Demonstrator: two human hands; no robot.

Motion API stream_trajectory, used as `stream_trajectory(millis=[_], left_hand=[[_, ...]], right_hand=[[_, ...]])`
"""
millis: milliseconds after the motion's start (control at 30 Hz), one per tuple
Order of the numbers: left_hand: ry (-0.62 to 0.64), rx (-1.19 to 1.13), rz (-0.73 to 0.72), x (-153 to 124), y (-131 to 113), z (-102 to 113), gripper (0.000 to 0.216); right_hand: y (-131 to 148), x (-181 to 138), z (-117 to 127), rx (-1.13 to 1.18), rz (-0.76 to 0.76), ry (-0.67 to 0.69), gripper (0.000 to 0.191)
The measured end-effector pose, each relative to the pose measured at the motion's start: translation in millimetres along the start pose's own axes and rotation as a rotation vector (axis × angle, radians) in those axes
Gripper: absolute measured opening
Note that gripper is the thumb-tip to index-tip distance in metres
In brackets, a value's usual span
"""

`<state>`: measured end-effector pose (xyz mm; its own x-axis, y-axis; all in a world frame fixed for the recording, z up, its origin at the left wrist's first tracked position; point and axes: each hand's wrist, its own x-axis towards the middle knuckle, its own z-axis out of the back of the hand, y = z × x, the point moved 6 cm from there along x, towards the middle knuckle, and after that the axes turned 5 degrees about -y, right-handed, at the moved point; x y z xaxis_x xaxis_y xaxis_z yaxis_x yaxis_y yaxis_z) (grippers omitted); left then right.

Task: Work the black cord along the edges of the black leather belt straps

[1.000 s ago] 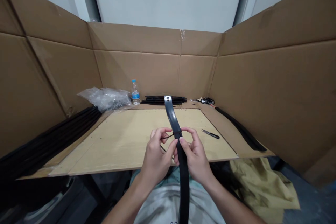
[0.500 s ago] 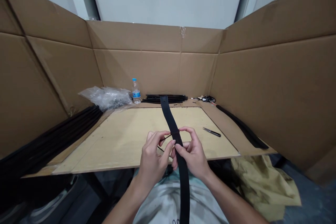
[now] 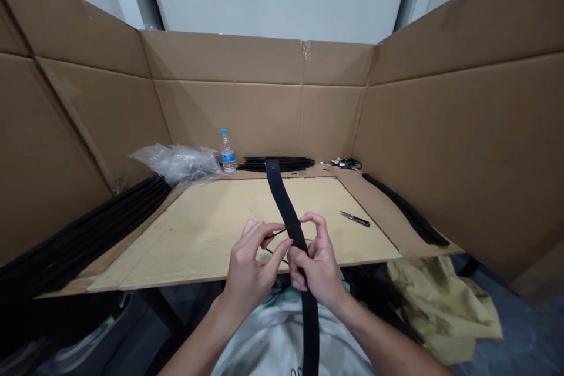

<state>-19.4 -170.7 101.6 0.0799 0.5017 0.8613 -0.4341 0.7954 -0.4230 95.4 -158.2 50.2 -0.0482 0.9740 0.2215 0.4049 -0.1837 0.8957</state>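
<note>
A long black strap (image 3: 278, 191) with a small hole near its far end runs from the back of the table toward my body. Around it, at mid-table, passes a thin black cord (image 3: 275, 234), whose strands stretch to the left. My left hand (image 3: 255, 258) is closed on the cord, pinching it beside the strap's left edge. Thumb and curled fingers of my right hand (image 3: 319, 261) grip the strap just below the cord, while its index finger touches the strap's right edge. Some fingers of both hands are hidden.
Thread snips (image 3: 355, 219) lie to the right on the table board (image 3: 211, 205). Along the back are a plastic bag (image 3: 185, 163), a water bottle (image 3: 227, 153) and black strips (image 3: 299, 163). More black strips (image 3: 88, 229) lie left; another strip (image 3: 405, 208) lies right. Cardboard walls (image 3: 229, 106) surround the table.
My left hand has shifted slightly left and down, drawing away from the strap with the cord. My right hand's lower fingers have curled further around the strap.
</note>
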Motion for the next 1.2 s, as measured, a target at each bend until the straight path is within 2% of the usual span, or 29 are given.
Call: stream_trajectory(millis=[200,700,1200], left_hand=[[-0.022,0.009,-0.01,-5,2,6,0.008],[-0.011,-0.003,-0.014,-18,11,5,0.013],[-0.006,0.06,-0.023,-18,12,2,0.009]], right_hand=[[-4,-4,-4,-0.019,0.001,-0.01,0.043],[-5,-5,-4,-0.019,0.019,-0.044,0.038],[-13,1,-1,0.04,0.011,-0.064,0.039]])
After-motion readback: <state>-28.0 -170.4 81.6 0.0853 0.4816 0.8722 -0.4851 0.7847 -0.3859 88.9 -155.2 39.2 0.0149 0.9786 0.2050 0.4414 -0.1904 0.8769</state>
